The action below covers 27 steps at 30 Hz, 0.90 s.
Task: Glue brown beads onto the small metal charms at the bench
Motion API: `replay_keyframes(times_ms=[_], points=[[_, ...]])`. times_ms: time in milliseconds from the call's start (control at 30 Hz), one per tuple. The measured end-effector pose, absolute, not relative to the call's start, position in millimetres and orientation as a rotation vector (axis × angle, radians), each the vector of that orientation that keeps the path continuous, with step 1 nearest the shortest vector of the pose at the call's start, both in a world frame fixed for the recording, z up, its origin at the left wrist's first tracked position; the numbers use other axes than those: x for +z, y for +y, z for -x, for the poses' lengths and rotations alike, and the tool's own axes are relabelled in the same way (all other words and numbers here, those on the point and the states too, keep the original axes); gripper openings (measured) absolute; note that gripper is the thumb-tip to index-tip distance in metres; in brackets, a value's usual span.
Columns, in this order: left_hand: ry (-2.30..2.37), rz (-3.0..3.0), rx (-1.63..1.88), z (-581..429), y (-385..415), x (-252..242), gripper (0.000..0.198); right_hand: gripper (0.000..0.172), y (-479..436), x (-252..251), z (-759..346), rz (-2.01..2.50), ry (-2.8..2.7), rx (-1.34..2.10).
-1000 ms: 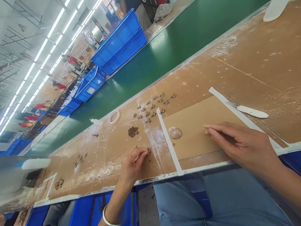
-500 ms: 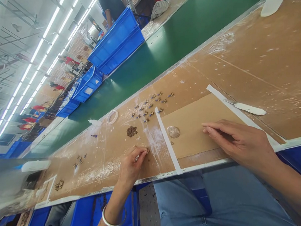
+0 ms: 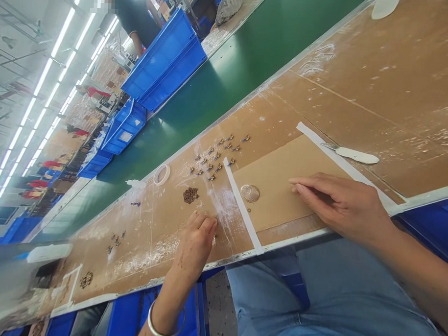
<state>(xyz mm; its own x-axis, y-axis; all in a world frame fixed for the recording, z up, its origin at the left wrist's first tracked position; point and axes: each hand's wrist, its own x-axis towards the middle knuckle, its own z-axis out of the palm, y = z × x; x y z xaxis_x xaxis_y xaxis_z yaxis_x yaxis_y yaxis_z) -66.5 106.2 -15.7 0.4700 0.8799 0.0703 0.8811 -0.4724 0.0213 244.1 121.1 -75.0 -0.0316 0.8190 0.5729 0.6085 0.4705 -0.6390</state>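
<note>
My left hand [image 3: 196,239] rests over the brown board with its fingers curled in; whatever they hold is hidden behind the knuckles. A tiny dark piece shows just under the fingertips. Over the cardboard sheet [image 3: 283,160] hovers my right hand [image 3: 333,199], thumb and forefinger pinched together; anything between them is too small to make out. Between the hands, a round clear dish [image 3: 250,192] sits on the sheet near a strip of white tape [image 3: 241,203]. Beyond my left hand lies a pile of small brown rings [image 3: 190,195], and behind it several small blue-and-gold metal pieces [image 3: 215,155].
A white-handled knife [image 3: 356,155] lies to the right. A tape roll [image 3: 161,174] and a small white bottle [image 3: 136,183] lie near the green belt [image 3: 249,66]. Blue crates [image 3: 165,63] stand beyond it, with a person [image 3: 135,18] behind. More small pieces [image 3: 116,240] lie left.
My left hand has rolled so its back faces up, and the small piece seen at its fingertips is now hidden. My right hand keeps its pinch. The whole view has shifted slightly.
</note>
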Motion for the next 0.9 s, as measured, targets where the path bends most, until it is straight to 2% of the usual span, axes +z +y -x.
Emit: replay_keyframes(times_ms=[100, 233, 433, 500, 567, 700, 767, 900], points=[[-1.645, 2.665, -0.149, 65.8, 104.6, -18.3, 0.027, 0.017, 121.4, -73.7, -243.6, 1.224, -1.715, 0.287], [-1.922, 2.576, -0.372, 66.3, 97.7, -13.7, 0.020, 0.017, 120.5, -71.4, -245.8, 1.216, -1.658, 0.311], [-2.404, 2.228, -0.969, 50.0, 64.2, 5.8, 0.015, 0.029, 97.3, -63.5, -245.3, 1.231, -1.495, 0.219], [-2.458, 2.183, -1.154, 36.7, 48.8, 7.8, 0.018, 0.025, 85.0, -54.4, -234.8, 1.144, -1.567, 0.202], [-2.413, 2.207, -1.285, 22.0, 35.1, 7.9, 0.017, 0.018, 73.4, -43.6, -219.5, 1.013, -1.600, 0.340], [-2.111, 2.358, -1.382, -0.3, 18.6, 10.8, 0.008, 0.019, 58.2, -30.9, -194.3, 0.779, -1.638, 0.769], [-1.936, 2.463, -1.348, -4.8, 16.1, 15.8, 0.009, 0.019, 54.4, -29.8, -191.2, 0.747, -1.631, 0.827], [-1.633, 2.708, -1.132, -6.4, 14.0, 27.2, 0.024, 0.018, 50.8, -27.0, -197.0, 0.712, -1.698, 0.831]])
